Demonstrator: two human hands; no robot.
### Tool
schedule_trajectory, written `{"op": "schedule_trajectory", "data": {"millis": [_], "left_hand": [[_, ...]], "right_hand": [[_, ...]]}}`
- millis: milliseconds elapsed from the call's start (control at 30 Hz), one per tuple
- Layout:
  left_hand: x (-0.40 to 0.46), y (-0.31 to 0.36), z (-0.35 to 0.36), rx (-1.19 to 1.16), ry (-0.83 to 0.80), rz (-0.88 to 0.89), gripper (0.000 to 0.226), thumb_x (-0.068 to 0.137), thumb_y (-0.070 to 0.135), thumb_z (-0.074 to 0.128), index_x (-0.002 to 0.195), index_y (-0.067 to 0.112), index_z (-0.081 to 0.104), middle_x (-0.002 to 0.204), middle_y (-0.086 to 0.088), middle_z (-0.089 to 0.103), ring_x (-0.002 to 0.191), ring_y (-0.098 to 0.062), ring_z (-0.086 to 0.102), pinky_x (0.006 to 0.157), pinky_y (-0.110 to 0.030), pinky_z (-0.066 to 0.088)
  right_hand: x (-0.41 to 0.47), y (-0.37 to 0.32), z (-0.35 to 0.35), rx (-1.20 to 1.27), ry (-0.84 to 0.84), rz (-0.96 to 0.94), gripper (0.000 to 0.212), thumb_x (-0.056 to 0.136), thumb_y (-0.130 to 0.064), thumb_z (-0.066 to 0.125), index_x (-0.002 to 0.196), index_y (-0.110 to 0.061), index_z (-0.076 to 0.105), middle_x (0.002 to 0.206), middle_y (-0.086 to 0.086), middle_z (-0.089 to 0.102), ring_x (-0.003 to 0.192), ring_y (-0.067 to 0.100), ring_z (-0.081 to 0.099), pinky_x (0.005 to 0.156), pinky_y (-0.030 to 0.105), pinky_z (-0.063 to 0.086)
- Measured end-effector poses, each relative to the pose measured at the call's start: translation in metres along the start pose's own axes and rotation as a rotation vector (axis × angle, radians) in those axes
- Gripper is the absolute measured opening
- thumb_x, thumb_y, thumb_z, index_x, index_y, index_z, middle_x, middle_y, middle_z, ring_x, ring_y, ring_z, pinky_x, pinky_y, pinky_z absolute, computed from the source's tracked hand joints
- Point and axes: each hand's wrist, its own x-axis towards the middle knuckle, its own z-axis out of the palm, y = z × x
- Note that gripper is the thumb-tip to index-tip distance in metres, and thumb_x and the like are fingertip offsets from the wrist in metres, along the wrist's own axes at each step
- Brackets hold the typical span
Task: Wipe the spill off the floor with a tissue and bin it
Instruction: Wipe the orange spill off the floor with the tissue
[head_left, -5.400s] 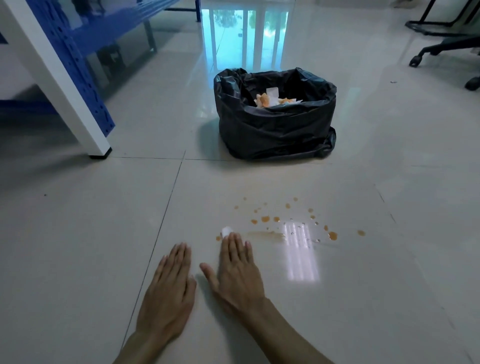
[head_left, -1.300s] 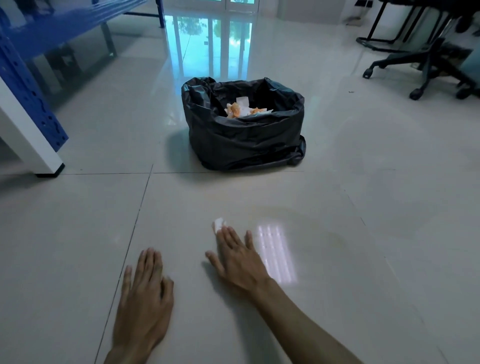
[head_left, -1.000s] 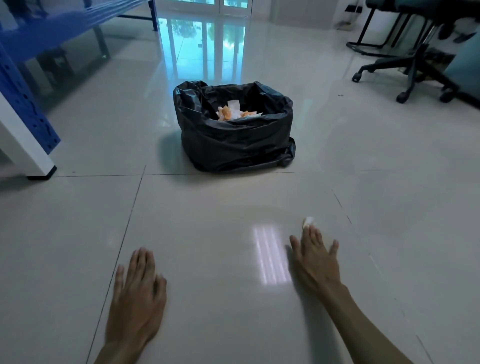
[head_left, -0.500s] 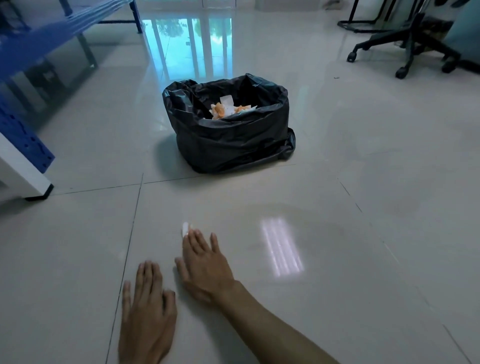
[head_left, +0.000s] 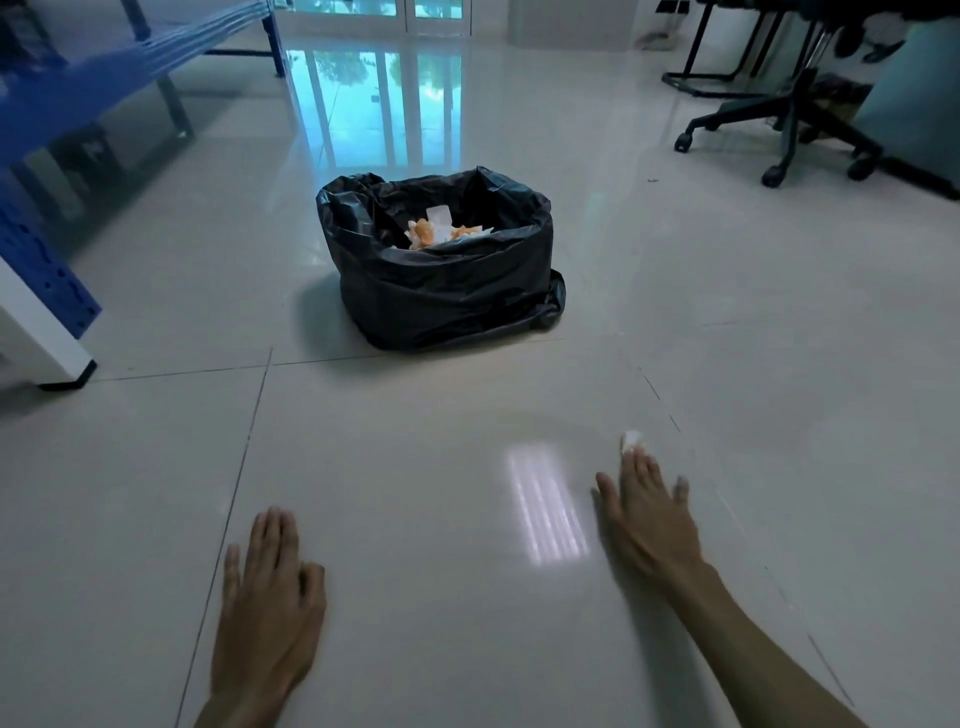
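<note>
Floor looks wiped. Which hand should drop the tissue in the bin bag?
Right. The right hand already presses the tissue under its fingertips; the left hand lies flat and empty, bracing. The bin bag sits ahead.

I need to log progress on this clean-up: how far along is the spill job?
Done: no orange drops show on the floor, only a faint damp sheen. In hand: the right hand lies flat, pressing the tissue to the tile under its fingertips; the left hand braces flat. Left: the tissue is not yet in the black bin bag, which already holds stained tissues.
</note>
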Motion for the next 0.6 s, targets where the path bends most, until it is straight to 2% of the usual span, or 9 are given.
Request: {"op": "schedule_trajectory", "data": {"millis": [133,233,300,367,433,467,533,600], "left_hand": [[-0.002,0.003,0.001,0.028,-0.020,-0.006,0.071,0.088,0.037,0.014,0.150,0.001,0.017,0.160,-0.010,0.017,0.148,-0.015,0.007,0.121,-0.041,0.004],[-0.004,0.003,0.000,0.013,-0.021,0.003,0.071,0.088,0.037,0.010,0.150,0.002,0.012,0.161,-0.008,0.013,0.148,-0.013,0.002,0.121,-0.036,0.002],[-0.006,0.002,-0.001,-0.030,-0.028,0.020,0.070,0.089,0.038,0.008,0.150,0.005,0.008,0.161,-0.004,0.009,0.148,-0.010,-0.002,0.121,-0.032,-0.002],[-0.008,-0.001,-0.001,-0.085,-0.034,0.034,0.068,0.089,0.036,0.010,0.151,0.006,0.009,0.160,-0.001,0.007,0.147,-0.007,-0.002,0.120,-0.029,-0.003],[-0.012,-0.007,-0.002,-0.117,-0.034,0.050,0.068,0.090,0.035,0.013,0.150,0.005,0.019,0.159,-0.003,0.016,0.147,-0.010,0.008,0.120,-0.026,0.000],[-0.015,-0.012,-0.003,-0.122,-0.036,0.075,0.067,0.090,0.034,0.015,0.148,0.003,0.027,0.157,-0.006,0.024,0.146,-0.013,0.016,0.119,-0.023,0.001],[-0.025,-0.018,-0.009,-0.109,-0.045,0.136,0.063,0.096,0.034,0.014,0.142,-0.002,0.038,0.151,-0.012,0.036,0.141,-0.019,0.030,0.118,-0.020,0.005],[-0.035,-0.022,-0.012,-0.118,-0.063,0.141,0.068,0.099,0.039,0.008,0.140,-0.004,0.041,0.148,-0.013,0.040,0.138,-0.021,0.035,0.117,-0.020,0.006]], "right_hand": [[-0.019,-0.023,0.014,0.110,0.048,0.067,0.080,0.100,-0.058,0.017,0.154,-0.002,0.000,0.164,0.013,0.001,0.150,0.019,-0.002,0.121,0.040,-0.004],[-0.026,-0.071,0.033,0.158,0.041,-0.005,0.077,0.102,-0.053,0.024,0.153,0.001,0.002,0.163,0.017,0.001,0.150,0.023,-0.002,0.121,0.036,-0.006],[-0.031,-0.116,0.047,0.181,0.026,-0.113,0.076,0.102,-0.048,0.027,0.152,0.006,0.009,0.161,0.022,0.007,0.150,0.028,0.005,0.121,0.037,-0.003],[-0.040,-0.164,0.061,0.186,0.003,-0.221,0.077,0.097,-0.047,0.029,0.146,0.012,0.027,0.153,0.030,0.029,0.144,0.037,0.027,0.119,0.043,0.014],[-0.055,-0.206,0.079,0.167,-0.025,-0.364,0.072,0.091,-0.043,0.035,0.133,0.013,0.049,0.137,0.031,0.050,0.130,0.040,0.049,0.110,0.051,0.033],[-0.066,-0.224,0.090,0.150,-0.042,-0.476,0.067,0.091,-0.040,0.036,0.130,0.011,0.054,0.134,0.029,0.055,0.126,0.040,0.052,0.107,0.052,0.037],[-0.091,-0.247,0.103,0.052,-0.114,-0.730,0.060,0.094,-0.035,0.035,0.134,0.005,0.054,0.137,0.023,0.055,0.131,0.035,0.049,0.110,0.049,0.033],[-0.104,-0.251,0.104,-0.011,-0.172,-0.877,0.058,0.095,-0.033,0.029,0.139,-0.001,0.052,0.141,0.017,0.053,0.134,0.030,0.046,0.113,0.048,0.029]]}}
